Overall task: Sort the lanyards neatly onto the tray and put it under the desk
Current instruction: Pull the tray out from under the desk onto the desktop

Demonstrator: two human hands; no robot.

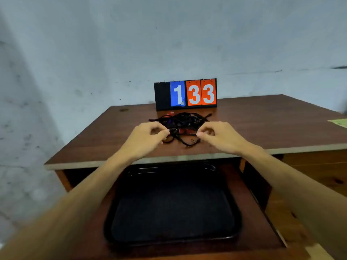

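A tangled heap of black lanyards [183,121] with red and blue clips lies on the brown desk top [262,124], in front of the number board. My left hand [148,136] pinches a strand at the heap's left side. On the right side, my right hand [217,135] pinches another strand with curled fingers. A black tray [172,241] lies flat and bare on a pull-out shelf below the desk's front edge, between my forearms.
A flip scoreboard [185,93] reading 1 and 33 stands at the back of the desk against the grey wall. A green sheet [339,121] lies at the desk's right edge. Wooden drawer fronts [319,171] are at the right.
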